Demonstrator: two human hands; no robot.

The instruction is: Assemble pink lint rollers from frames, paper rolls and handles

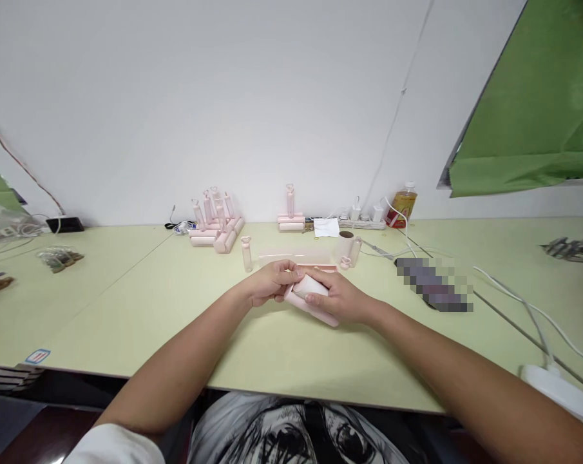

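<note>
A: You have a pink case in the middle of the frame, a bit low, slanting down to the right. A white roll lies against it, but your fingers hide how well it fits.

B: Your right hand is curled around both, with its thumb on the roll. Your left hand is closed in a pinch on the upper-left end of the case.

A: Watch that thumb! If you press too hard, the roll could get a dent or skid off the case.

B: And if you let go with one hand too soon, the case could tip and bump the table.

A: Just above your hands in the frame lies a long, see-through cover. Your knuckles could shove it away.

B: Left of it stands a thin pink handle, and right of it a roll with a brown middle. They're tall, so a bump could topple them. The pink pile, left of centre, is well apart from you.
</note>
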